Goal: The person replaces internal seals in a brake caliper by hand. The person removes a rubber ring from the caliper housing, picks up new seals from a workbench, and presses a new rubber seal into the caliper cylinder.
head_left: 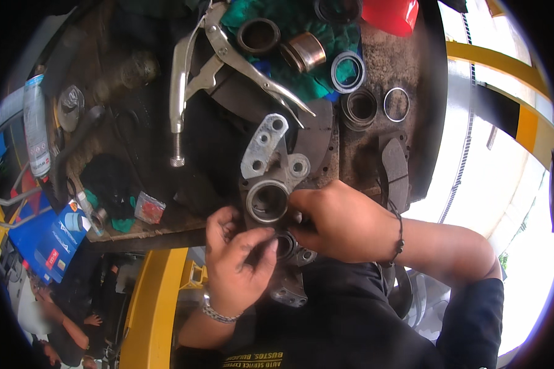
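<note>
A grey metal brake caliper (268, 172) with two round bores lies at the table's near edge, partly hanging over it toward me. My left hand (239, 261) grips its left side, fingers curled and the thumb beside the lower bore. My right hand (345, 224) is closed at the right rim of the upper bore (268, 203). Its fingertips are tucked against the metal, and whatever they pinch is hidden. Just beyond the caliper lie locking pliers (218, 46), jaws spread, and flat brake pads (311, 138).
Caliper pistons (303, 52) and a dark seal ring (347, 72) rest on a green cloth (326, 86). A thin metal ring (396, 104) lies farther right. At left stand a spray can (37, 126) and a blue box (58, 237). Below left, a yellow post (151, 301) and other people (68, 326).
</note>
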A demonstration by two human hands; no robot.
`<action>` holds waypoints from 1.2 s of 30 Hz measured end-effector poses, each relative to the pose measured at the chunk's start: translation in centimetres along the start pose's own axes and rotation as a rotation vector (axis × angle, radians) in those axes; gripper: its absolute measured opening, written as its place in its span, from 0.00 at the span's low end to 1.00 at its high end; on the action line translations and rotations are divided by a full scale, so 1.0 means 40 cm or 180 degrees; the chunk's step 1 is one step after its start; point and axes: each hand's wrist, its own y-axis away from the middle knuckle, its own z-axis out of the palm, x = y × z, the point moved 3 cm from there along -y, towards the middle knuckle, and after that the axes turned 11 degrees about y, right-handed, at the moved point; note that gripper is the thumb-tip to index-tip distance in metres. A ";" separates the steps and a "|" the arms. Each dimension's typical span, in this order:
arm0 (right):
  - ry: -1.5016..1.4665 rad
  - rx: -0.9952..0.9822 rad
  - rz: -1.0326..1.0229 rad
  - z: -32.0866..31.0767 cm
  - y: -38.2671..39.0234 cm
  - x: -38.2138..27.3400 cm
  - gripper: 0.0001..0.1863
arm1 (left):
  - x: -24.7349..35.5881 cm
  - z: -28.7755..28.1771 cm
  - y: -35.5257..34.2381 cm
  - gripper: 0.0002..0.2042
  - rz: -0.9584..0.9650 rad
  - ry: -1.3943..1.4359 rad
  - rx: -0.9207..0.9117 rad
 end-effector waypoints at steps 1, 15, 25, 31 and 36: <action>-0.0053 0.0062 0.0075 0.000 0.001 0.001 0.09 | -0.002 0.006 0.000 0.11 0.0064 0.0019 0.0032; 0.1545 -0.0991 0.0383 -0.057 -0.054 -0.072 0.12 | -0.026 0.016 0.000 0.14 0.0338 0.0389 0.0340; 0.1693 -0.0832 0.0711 -0.036 -0.046 -0.099 0.14 | -0.045 0.014 0.004 0.12 0.0437 0.0473 0.0223; 0.0664 -0.0756 0.0508 -0.047 -0.024 -0.038 0.13 | -0.060 0.016 0.002 0.18 0.0627 0.0410 0.0273; 0.0330 -0.0696 0.0164 -0.035 -0.031 -0.002 0.15 | -0.091 0.021 0.018 0.25 0.0511 0.0830 0.0407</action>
